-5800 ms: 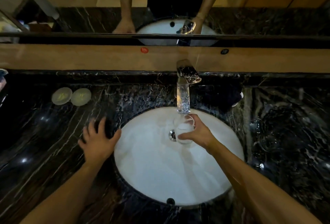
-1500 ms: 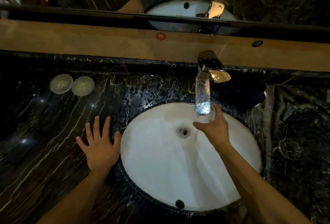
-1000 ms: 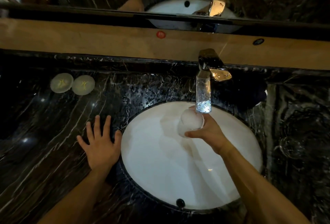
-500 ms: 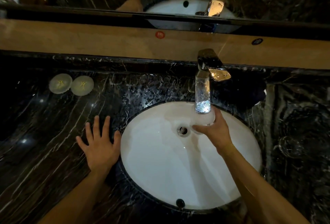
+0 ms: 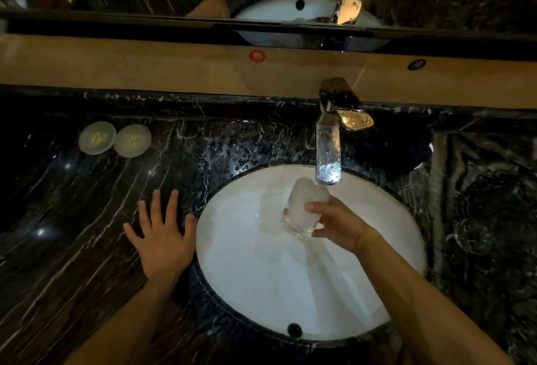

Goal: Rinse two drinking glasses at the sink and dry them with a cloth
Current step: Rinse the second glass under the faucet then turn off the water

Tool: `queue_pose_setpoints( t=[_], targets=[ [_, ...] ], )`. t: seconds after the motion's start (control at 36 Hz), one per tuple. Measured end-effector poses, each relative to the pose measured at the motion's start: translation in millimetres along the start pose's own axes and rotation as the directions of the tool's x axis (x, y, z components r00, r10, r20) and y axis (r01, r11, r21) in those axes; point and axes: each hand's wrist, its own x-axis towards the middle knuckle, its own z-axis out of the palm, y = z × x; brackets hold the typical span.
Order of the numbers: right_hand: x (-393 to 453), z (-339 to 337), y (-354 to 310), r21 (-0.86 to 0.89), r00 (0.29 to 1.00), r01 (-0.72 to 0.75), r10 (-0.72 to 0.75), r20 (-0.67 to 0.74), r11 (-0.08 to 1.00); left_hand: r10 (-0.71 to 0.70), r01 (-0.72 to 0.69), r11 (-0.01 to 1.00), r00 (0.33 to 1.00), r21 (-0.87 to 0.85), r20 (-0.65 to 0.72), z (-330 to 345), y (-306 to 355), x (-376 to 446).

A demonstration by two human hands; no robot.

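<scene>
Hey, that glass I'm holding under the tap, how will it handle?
Probably slippery: the glass looks wet under the faucet. Likely fragile, with the hard sink beneath. The right hand grips it tilted, so contents would likely spill.

Under the right hand (image 5: 338,226), the sink (image 5: 247,271) is smooth, glossy white ceramic, and the tumbler (image 5: 303,209) this hand grips is clear glass, looking frosted white with water. Just beyond that hand, the tap (image 5: 329,143) is polished chrome-like metal with bright mirror glints. The left hand (image 5: 161,238) rests flat on the countertop (image 5: 87,219), a polished black stone veined in white, glossy enough to reflect lights, with a matt tan stone-like band (image 5: 145,66) behind.
</scene>
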Motion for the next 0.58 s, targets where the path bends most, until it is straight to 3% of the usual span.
queue_pose_setpoints(
  t=[0.42,0.58],
  targets=[
    [-9.6,-3.3,31.7,0.239,0.969,-0.239,0.245,0.003,0.941,-0.003,0.003,1.000,1.000,-0.010,0.004,1.3,-0.5,0.9],
    [-15.8,-5.1,34.8,0.444,0.942,-0.330,0.320,0.100,0.833,0.005,-0.005,1.000,1.000,-0.012,-0.013,1.0,-1.1,0.2]
  ],
)
